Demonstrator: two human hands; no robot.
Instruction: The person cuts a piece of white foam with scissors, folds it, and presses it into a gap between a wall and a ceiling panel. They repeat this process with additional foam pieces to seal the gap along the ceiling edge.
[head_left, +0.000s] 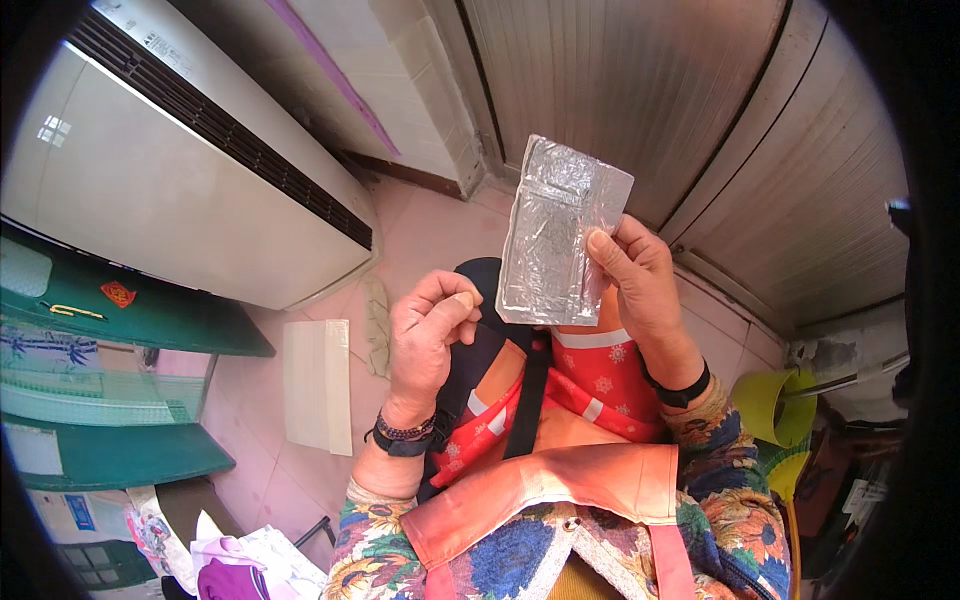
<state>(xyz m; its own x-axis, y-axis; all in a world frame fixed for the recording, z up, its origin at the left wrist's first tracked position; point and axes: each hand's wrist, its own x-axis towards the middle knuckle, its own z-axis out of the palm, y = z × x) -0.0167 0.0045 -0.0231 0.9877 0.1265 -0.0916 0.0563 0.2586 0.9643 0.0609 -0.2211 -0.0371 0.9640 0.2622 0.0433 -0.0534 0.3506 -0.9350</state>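
Observation:
My right hand (635,265) grips a flat rectangular piece covered in crinkled silver foil (555,220) by its right side, thumb on the face, holding it raised above my lap. My left hand (435,320) is closed, thumb against bent fingers, just left of the foil piece and apart from it; whatever it holds, if anything, is hidden. Below both hands are an orange apron (540,490) and red fabric with white snowflakes (600,390) on my lap.
A white upright appliance (180,190) and green glass shelves (120,450) stand at the left. A pale flat panel (315,385) and a beige cloth (376,325) lie on the pink tiled floor. Metal doors (610,70) are ahead, a yellow-green plastic item (770,410) at right, clothing (240,565) at lower left.

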